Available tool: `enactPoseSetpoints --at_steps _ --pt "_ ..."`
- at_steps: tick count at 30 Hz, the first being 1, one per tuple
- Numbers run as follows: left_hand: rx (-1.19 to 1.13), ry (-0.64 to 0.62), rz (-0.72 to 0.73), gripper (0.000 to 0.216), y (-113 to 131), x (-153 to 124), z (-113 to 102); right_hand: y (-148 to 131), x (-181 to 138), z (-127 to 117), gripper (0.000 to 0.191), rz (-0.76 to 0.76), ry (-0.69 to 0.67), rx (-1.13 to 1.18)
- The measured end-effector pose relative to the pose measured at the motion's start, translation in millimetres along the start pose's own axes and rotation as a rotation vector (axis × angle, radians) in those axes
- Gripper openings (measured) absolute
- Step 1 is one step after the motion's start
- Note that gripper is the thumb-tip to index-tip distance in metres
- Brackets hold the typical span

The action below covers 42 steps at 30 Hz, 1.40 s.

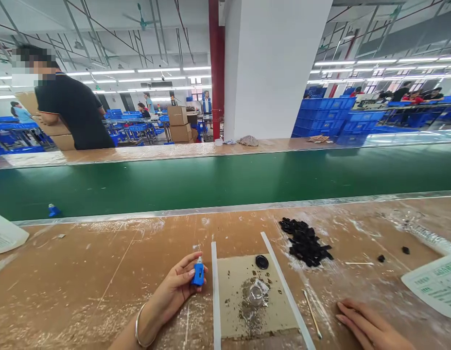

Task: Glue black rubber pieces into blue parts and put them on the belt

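**Small blue part held at the edge of a scuffed workbench**

A small blue plastic piece, blocky with a pale tip at its top, sits upright between the thumb and fingertips of the left hand, which is closed around it just left of a white strip. A thin metal bangle circles that wrist.

The right hand lies flat and loose on the bench, fingers spread and holding nothing, near a slim pale stick.

Between two white strips, the second one slanting, lies a square tan pad, smeared with dark crumbs around a shiny, roundish metal fitting. A flat black disc rests near the pad's far edge.

Further right, a loose heap of small black parts sprawls over the brown bench, whose surface is streaked with white scratches and dust. Two stray black bits lie apart from the heap, with a printed sheet beyond them.

Behind the bench runs a smooth green conveyor belt carrying another blue piece. A person in a black shirt stands across it.
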State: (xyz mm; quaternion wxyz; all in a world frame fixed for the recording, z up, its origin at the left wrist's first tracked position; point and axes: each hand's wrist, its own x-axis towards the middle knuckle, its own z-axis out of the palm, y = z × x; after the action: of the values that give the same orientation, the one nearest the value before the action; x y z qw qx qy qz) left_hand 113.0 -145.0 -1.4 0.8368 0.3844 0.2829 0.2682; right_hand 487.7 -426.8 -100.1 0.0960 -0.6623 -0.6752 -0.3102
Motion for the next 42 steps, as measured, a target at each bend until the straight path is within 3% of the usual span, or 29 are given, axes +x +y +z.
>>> enactPoseSetpoints --at_steps 8,14,18,21,25,29,34,42 --pt "0.046 0.049 -0.013 0.049 1 -1 5 -9 5 -13 0.047 0.05 -0.043 0.034" --pt "0.06 0.047 -0.011 0.048 2 -2 6 -22 10 -23 0.051 0.182 -0.014 0.059" --pt "0.064 0.053 -0.016 0.049 2 -2 8 -28 7 -25 0.053 0.321 0.013 0.13" --pt "0.084 0.056 -0.014 0.05 4 -1 10 -32 7 -31 0.049 0.507 -0.006 0.222" --pt "0.096 0.062 -0.023 0.05 3 -1 11 -52 31 -45 0.037 0.719 0.032 0.476" --pt "0.11 0.083 -0.037 0.05 3 -3 13 -91 82 -55 0.035 0.618 0.054 0.812" --pt "0.112 0.057 -0.057 0.046 3 -6 14 -122 132 -54 0.039 0.414 0.061 0.913" --pt "0.096 0.023 -0.046 0.039 -2 -6 13 -122 135 -43 0.044 0.361 -0.04 0.878"
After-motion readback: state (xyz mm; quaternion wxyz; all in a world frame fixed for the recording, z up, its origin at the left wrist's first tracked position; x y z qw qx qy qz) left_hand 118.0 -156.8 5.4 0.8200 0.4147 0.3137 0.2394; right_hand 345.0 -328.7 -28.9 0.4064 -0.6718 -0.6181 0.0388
